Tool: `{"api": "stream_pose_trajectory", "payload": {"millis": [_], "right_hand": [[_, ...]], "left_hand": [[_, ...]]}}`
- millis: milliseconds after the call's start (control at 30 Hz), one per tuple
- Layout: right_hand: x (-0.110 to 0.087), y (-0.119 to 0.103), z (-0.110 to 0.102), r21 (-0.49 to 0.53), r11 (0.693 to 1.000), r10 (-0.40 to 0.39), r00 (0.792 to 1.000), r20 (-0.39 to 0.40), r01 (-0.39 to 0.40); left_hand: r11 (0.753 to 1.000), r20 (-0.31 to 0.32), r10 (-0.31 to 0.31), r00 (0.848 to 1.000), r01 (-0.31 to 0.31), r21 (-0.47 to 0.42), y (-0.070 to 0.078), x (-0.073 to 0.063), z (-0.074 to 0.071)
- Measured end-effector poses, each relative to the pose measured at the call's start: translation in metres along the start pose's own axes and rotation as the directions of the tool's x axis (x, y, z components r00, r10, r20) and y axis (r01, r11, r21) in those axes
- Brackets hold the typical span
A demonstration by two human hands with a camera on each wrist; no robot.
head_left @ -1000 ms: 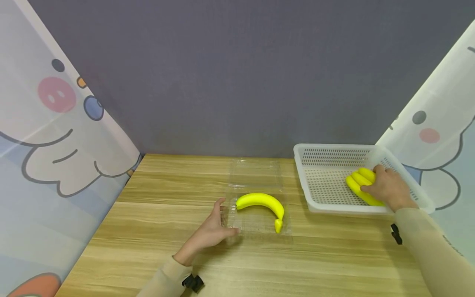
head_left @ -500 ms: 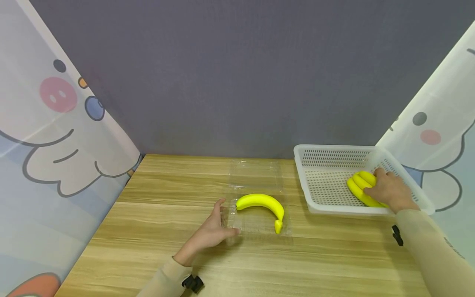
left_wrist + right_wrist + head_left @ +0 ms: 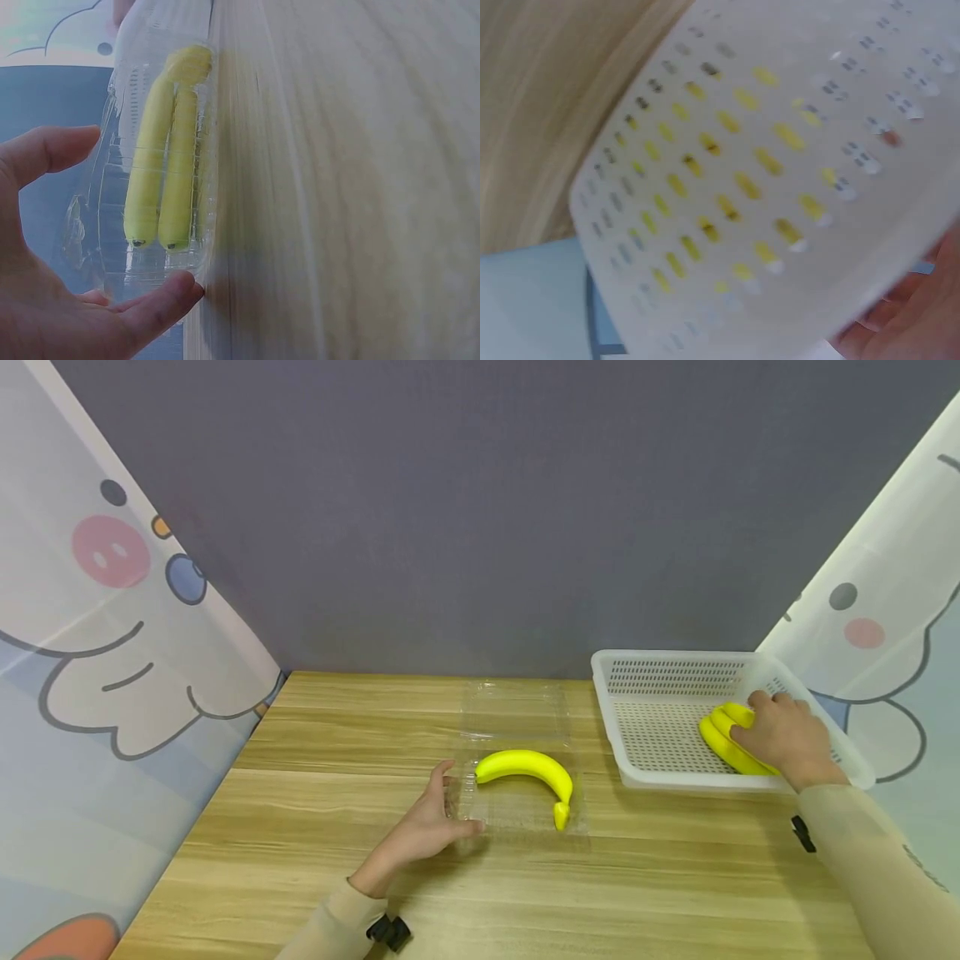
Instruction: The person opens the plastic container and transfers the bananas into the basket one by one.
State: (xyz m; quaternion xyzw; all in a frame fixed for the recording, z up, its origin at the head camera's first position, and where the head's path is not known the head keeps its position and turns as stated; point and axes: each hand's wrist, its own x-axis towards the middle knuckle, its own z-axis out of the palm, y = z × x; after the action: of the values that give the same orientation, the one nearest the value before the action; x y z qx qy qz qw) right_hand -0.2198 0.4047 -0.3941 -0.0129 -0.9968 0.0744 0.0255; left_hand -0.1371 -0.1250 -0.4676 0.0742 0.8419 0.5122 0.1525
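My left hand (image 3: 427,827) lies with spread fingers round the left end of a clear plastic clamshell box (image 3: 517,814), its lid folded back. A curved yellow banana (image 3: 528,763) lies in the box. From the left wrist, two banana lengths (image 3: 142,180) show through the plastic, one above the other, with fingertips (image 3: 180,289) right at the box's corner. My right hand (image 3: 787,735) reaches into a white perforated basket (image 3: 611,727) and grips a banana from a bunch (image 3: 722,745). The right wrist view meets the basket's outer wall (image 3: 840,247), yellow showing through its slots.
Both containers stand on a wood-grain table (image 3: 300,827). A dark grey panel (image 3: 450,527) rises behind it. Cartoon-printed cloths flank the table at left (image 3: 150,693) and right (image 3: 892,652). The basket stands to the right of the box.
My right hand has shifted slightly left over the bananas and covers more of them. The left hand, the box and its banana keep their places.
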Motion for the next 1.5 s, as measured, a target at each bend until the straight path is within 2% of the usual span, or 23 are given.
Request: {"api": "stream_pose_trajectory", "payload": {"millis": [367, 933, 1133, 1300, 1500], "right_hand": [[-0.011, -0.035, -0.019, -0.028, 0.998, -0.056, 0.996, -0.065, 0.055], [-0.026, -0.078, -0.031, -0.009, 0.993, -0.116, 0.981, -0.157, 0.116], [-0.033, -0.091, -0.031, -0.015, 0.985, -0.172, 0.957, -0.232, 0.173], [-0.040, -0.101, -0.029, -0.024, 0.973, -0.224, 0.919, -0.326, 0.229], [-0.047, -0.114, -0.029, -0.014, 0.959, -0.268, 0.883, -0.386, 0.285]], "left_hand": [[1.000, 0.003, 0.016, 1.000, -0.016, -0.002, 0.000, -0.001, -0.001], [1.000, -0.007, 0.016, 1.000, -0.016, 0.008, 0.002, 0.000, -0.002], [1.000, -0.014, 0.017, 1.000, -0.017, 0.004, 0.000, 0.001, -0.001], [1.000, -0.017, 0.011, 1.000, -0.011, -0.002, 0.000, 0.001, 0.000], [1.000, -0.015, 0.006, 1.000, -0.006, -0.004, 0.001, 0.002, 0.000]]}}
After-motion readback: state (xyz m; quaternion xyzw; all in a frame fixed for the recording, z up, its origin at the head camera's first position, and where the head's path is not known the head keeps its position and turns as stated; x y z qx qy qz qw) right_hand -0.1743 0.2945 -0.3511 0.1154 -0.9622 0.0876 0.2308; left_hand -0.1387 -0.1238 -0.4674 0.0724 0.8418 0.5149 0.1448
